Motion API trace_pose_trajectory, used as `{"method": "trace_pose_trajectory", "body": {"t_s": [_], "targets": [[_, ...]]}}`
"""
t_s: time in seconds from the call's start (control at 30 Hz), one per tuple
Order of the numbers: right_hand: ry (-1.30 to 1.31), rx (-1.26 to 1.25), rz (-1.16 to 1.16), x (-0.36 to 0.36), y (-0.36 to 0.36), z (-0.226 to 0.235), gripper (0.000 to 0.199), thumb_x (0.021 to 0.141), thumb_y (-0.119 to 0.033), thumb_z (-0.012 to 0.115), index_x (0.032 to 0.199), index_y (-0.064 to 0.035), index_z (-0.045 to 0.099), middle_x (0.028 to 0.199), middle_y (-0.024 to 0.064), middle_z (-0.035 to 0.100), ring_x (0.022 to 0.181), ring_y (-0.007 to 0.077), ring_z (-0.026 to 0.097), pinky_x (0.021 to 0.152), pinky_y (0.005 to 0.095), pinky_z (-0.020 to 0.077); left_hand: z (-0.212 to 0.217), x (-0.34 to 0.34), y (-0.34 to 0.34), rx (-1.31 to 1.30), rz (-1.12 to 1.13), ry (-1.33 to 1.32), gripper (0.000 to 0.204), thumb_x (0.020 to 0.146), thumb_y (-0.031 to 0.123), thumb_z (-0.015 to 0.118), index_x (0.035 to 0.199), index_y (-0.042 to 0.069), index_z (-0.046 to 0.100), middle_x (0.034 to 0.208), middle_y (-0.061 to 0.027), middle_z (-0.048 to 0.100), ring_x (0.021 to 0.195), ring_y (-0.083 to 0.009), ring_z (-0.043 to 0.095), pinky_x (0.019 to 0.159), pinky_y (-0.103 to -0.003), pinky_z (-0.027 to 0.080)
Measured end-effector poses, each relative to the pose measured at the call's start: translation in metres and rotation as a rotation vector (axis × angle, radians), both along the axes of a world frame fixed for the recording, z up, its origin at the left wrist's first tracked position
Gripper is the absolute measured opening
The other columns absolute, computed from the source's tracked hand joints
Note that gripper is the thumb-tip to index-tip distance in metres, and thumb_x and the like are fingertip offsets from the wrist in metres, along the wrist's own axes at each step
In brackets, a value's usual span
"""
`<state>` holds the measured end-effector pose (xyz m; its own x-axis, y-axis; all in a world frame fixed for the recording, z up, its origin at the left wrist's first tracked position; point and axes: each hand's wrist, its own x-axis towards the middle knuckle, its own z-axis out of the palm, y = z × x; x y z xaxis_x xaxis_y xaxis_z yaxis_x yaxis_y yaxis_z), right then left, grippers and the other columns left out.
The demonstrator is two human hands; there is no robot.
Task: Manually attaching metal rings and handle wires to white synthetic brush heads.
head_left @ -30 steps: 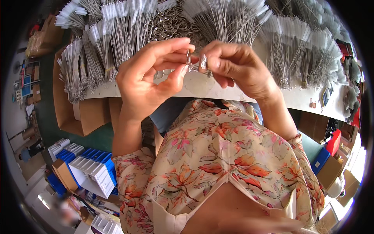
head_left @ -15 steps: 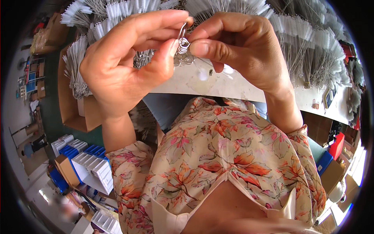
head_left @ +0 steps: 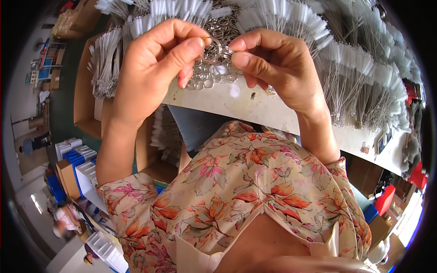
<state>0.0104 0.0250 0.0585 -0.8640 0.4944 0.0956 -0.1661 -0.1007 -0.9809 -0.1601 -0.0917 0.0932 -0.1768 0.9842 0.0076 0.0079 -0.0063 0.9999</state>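
Note:
In front of me, above the white table (head_left: pixel 277 108), my left hand (head_left: pixel 152 68) pinches a shiny metal ring (head_left: pixel 219 47) between thumb and forefinger. Just to its right, the thumb and forefinger of my right hand (head_left: pixel 284 63) are closed close to the ring. Small shiny metal shows at those fingertips, but I cannot tell what it is. Behind and below the fingers lies a pile of loose metal rings (head_left: pixel 199 83), partly hidden by my hands.
Bundles of white-bristled wire brushes (head_left: pixel 359 79) cover the table's back and right side. More brushes (head_left: pixel 105 61) stand in a cardboard box (head_left: pixel 84 102) at left. White and blue plastic bins (head_left: pixel 88 175) stand lower left. People are in the left background.
My hands have drawn slightly apart, and the left wrist has turned. The ring, seen edge-on before, now faces me more. More of the loose ring pile shows behind.

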Motion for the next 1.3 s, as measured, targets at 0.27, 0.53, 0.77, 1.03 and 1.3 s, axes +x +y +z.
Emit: {"method": "trace_pose_trajectory", "body": {"t_s": [0.27, 0.53, 0.77, 1.03, 1.3], "targets": [[-0.009, 0.033, 0.074, -0.018, -0.008, -0.003, 0.016, 0.082, -0.011, 0.065, 0.092, 0.0009, 0.062, 0.071, 0.0005, 0.06, 0.059, 0.0051, 0.053, 0.053, 0.019, 0.0428, -0.002, 0.0, -0.022, -0.066, 0.052, 0.205, 0.021, 0.091, 0.012, 0.05, 0.108, -0.001, 0.052, 0.073, -0.0038, 0.054, 0.051, -0.003, 0.041, 0.044, -0.017, 0.036], [0.044, 0.035, 0.103, -0.032, -0.034, -0.002, 0.013, 0.082, -0.007, 0.064, 0.09, 0.002, 0.061, 0.076, 0.0027, 0.061, 0.063, 0.0072, 0.056, 0.055, 0.0201, 0.0453, -0.011, -0.01, -0.039, 0.243, 0.179, 0.67, 0.019, 0.092, 0.011, 0.047, 0.097, -0.002, 0.06, 0.091, -0.0114, 0.063, 0.084, -0.015, 0.059, 0.079, -0.027, 0.046], [0.363, 0.307, -0.14, -0.084, -0.07, -0.038, 0.015, 0.077, -0.004, 0.068, 0.088, 0.0016, 0.061, 0.085, 0.0065, 0.062, 0.076, 0.0119, 0.062, 0.07, 0.0248, 0.0522, -0.035, -0.006, -0.051, 0.429, 0.436, -0.24, 0.02, 0.091, 0.015, 0.049, 0.092, -0.001, 0.061, 0.092, -0.0114, 0.064, 0.084, -0.0204, 0.062, 0.08, -0.031, 0.046], [0.001, 0.306, 0.063, -0.075, -0.076, -0.057, 0.012, 0.08, -0.004, 0.065, 0.092, 0.0006, 0.062, 0.088, 0.0047, 0.063, 0.081, 0.0111, 0.061, 0.074, 0.0224, 0.0481, -0.022, -0.066, -0.133, 0.329, 0.356, 0.259, 0.016, 0.089, 0.013, 0.053, 0.085, 0.0, 0.061, 0.081, -0.0065, 0.063, 0.066, -0.0138, 0.06, 0.063, -0.027, 0.049], [-0.34, 0.188, 0.146, -0.048, -0.075, -0.104, 0.01, 0.081, 0.001, 0.06, 0.091, 0.003, 0.061, 0.082, 0.0054, 0.063, 0.077, 0.0099, 0.058, 0.073, 0.0219, 0.0451, -0.2, -0.08, -0.179, -0.599, 0.215, 1.069, 0.01, 0.079, 0.012, 0.055, 0.077, 0.004, 0.06, 0.069, -0.0122, 0.062, 0.068, -0.0311, 0.06, 0.063, -0.04, 0.045]]}}
